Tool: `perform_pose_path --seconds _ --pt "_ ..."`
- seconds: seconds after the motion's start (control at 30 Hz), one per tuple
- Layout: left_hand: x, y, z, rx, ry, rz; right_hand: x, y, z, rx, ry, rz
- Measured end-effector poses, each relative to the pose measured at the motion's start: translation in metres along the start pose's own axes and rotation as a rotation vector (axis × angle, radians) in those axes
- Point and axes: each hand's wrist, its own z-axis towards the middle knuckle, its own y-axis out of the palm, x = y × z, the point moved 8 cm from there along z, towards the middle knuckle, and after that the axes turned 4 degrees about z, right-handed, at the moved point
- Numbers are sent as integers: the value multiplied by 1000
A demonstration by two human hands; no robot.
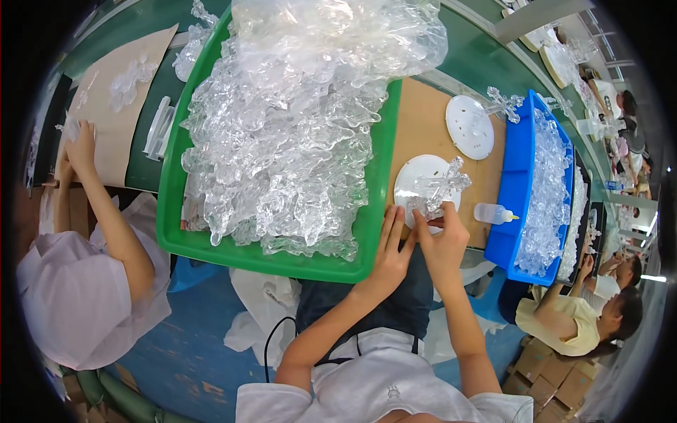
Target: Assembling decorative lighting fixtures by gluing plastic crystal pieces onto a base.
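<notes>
A white round disc (407, 185) lies on the brown board in front of me, with a clear plastic branched piece (443, 185) over it. My right hand (443, 243) has its fingers closed on the lower end of this piece, at the disc's near edge. Beside it, my left hand (392, 255) is open, its fingers stretched toward the disc's near left edge, close to the green tray. A second white disc (465, 130), with small dark dots, lies farther back, and another clear branched piece (505, 104) is at its right edge.
A green tray (282, 268) heaped with clear plastic pieces stands to my left, a clear bag on its far end. On the right are a small yellow-tipped bottle (491, 213) and a blue bin (513, 176) of clear pieces. Co-workers sit on both sides.
</notes>
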Motion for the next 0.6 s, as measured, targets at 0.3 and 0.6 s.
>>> perform_pose_path --seconds 0.3,0.6 --pt "1 -7 10 20 46 -28 -4 4 0 -26 -112 -48" --pt "-1 -6 9 -22 53 -75 -7 0 12 -154 -141 -29"
